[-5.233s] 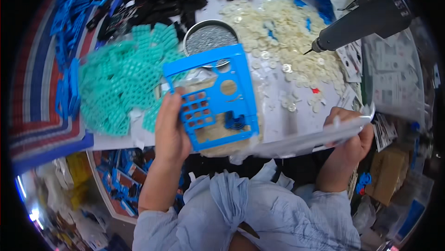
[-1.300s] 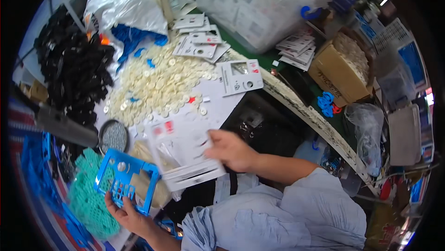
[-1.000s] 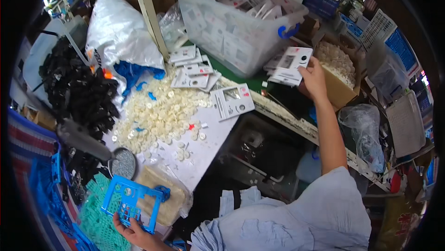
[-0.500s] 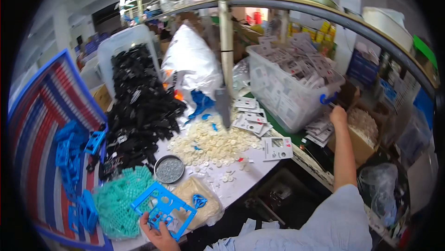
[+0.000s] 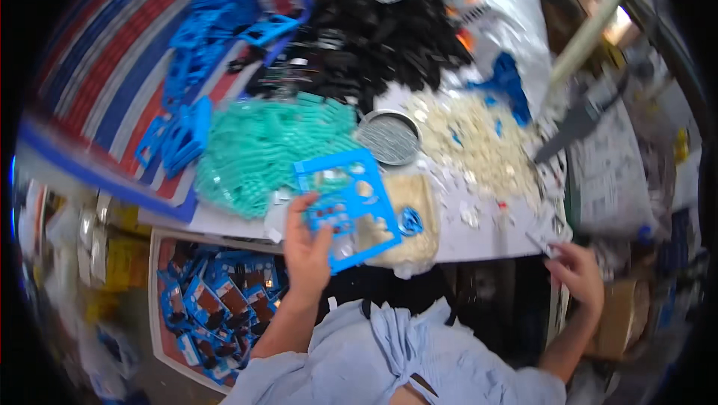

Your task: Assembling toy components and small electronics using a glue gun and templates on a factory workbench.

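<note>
My left hand (image 5: pixel 307 259) grips a flat blue plastic panel (image 5: pixel 374 184) by its left edge, thumb and fingers closed on it. The panel has round and irregular cut-outs and is tilted over the table's front. My right hand (image 5: pixel 580 276) is near the table's right front corner, fingers pinched round a thin, pale, narrow piece (image 5: pixel 537 243) too blurred to name. Just beyond those fingers lie whitish cards. Beneath the panel's right side sits a clear bag of cream-coloured parts (image 5: pixel 420 246) with a small blue round part (image 5: pixel 409 221) on top.
A bag of green parts (image 5: pixel 269 151), a round tin of small metal pieces (image 5: pixel 389 139), cream parts (image 5: pixel 479 136) and black parts (image 5: pixel 404 38) cover the table (image 5: pixel 479 248). Blue frames (image 5: pixel 187 136) lie on striped sheeting at left. Below stands a crate (image 5: pixel 158 315) of blue packs.
My view has swung left and down. My right hand has come back from beside the clear bin to the table's front corner. My left hand still holds the blue panel, now more upright.
</note>
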The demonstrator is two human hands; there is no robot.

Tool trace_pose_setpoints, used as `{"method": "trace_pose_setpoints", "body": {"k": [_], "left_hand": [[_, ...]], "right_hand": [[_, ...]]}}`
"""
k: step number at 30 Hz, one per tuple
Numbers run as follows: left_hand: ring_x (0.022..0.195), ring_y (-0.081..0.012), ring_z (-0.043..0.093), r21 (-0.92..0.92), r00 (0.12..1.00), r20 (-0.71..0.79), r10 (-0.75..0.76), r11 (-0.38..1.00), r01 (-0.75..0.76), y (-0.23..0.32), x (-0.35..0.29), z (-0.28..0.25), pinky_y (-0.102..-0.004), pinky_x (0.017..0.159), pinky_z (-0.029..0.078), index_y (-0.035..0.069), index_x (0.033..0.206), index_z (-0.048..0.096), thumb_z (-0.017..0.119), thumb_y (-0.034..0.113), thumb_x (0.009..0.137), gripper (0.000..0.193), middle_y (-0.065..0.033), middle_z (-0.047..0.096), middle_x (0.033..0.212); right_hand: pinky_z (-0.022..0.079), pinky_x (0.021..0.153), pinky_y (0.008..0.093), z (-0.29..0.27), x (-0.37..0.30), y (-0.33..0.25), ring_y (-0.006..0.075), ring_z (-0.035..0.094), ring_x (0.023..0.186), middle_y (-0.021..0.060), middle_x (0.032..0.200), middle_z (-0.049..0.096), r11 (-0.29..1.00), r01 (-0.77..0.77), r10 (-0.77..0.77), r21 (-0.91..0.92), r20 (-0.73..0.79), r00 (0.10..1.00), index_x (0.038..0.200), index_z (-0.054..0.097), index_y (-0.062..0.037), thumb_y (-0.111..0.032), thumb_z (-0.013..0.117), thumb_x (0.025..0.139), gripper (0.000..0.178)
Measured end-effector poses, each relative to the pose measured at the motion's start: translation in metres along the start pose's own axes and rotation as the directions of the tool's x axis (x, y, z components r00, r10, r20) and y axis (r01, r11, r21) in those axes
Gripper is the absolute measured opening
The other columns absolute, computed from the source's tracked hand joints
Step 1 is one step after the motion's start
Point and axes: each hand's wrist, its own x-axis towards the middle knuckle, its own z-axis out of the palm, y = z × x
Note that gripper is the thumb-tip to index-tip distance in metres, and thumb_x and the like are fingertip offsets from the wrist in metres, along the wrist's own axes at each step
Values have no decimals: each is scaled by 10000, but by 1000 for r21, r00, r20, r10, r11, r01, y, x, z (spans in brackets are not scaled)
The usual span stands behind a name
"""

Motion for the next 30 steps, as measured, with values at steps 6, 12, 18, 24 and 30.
{"method": "trace_pose_setpoints", "body": {"k": [6, 12, 18, 24, 30], "left_hand": [[1062, -190, 636, 30, 995, -89, 36, 999, -34, 3, 10, -29, -309, 854, 556, 10, 1380, 437, 526, -107, 896, 505, -135, 553, 1270], [1053, -180, 635, 14, 1000, -23, 10, 1000, -10, -11, 24, -2, -299, 865, 549, 0, 1373, 450, 528, -102, 900, 490, -145, 519, 1354], [1092, -207, 622, 157, 992, -120, 33, 987, -14, -10, 15, -3, -318, 861, 559, 1, 1359, 468, 500, -80, 909, 458, -161, 501, 1394], [1068, -187, 628, 194, 990, -138, -34, 979, 61, -8, 18, -10, -313, 862, 556, -2, 1343, 494, 519, -55, 895, 452, -148, 513, 1394], [1090, -205, 623, 188, 996, -73, 45, 982, -31, -4, 17, 15, -307, 856, 557, 20, 1315, 498, 504, -91, 897, 433, -159, 473, 1435]], "right_hand": [[485, 563, 296, 4, 95, -36, 113, 627, 577, 92, 697, 684, 961, 162, -180, -222, -63, 982, 1096, 696, 35, -138, 701, 860, 292], [552, 684, 347, -73, 244, 9, 244, 731, 780, 179, 845, 732, 902, -27, -192, -431, -456, 869, 998, 718, 40, -237, 708, 842, 318], [462, 1004, 517, -101, 362, 118, 342, 557, 1259, 195, 1346, 591, 646, -420, 37, -638, -523, 852, 1322, 625, -147, -487, 768, 756, 675], [260, 1121, 679, -62, 402, 115, 430, 302, 1446, 182, 1574, 365, 790, -452, 159, -414, -574, 803, 1506, 463, -228, -646, 740, 684, 963], [241, 1070, 758, -63, 396, 77, 447, 467, 1308, 145, 1310, 630, 756, -534, 150, -378, -694, 704, 1350, 602, -198, -431, 605, 872, 531]]}}
